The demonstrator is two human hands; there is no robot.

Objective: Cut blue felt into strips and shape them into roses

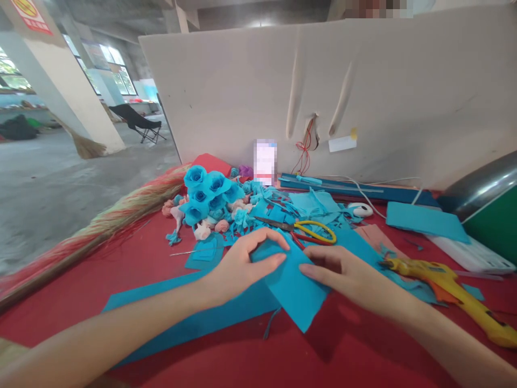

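Note:
A rectangular piece of blue crepe paper [301, 302] is held up slanting in front of me, one corner pointing down. My left hand [252, 256] grips its upper left part, thumb and fingers curved round the edge. On the opposite side, my right hand [335, 264] pinches the paper with the thumb on the near face; its other fingers are partly hidden behind. Beneath, a long blue crepe paper strip [177, 307] lies across the red tabletop [343, 350]. Just beyond the hands are scissors with yellow handles [317, 230] and blue paper flowers [205, 194].
A yellow glue gun [452, 285] lies on the right, near a folded blue paper stack [426, 220] and a white mouse [359, 209]. Blue scraps [313, 202] cover the back. A phone [265, 161] stands against the pale upright board [226, 97]. A broom [105, 215] borders the left.

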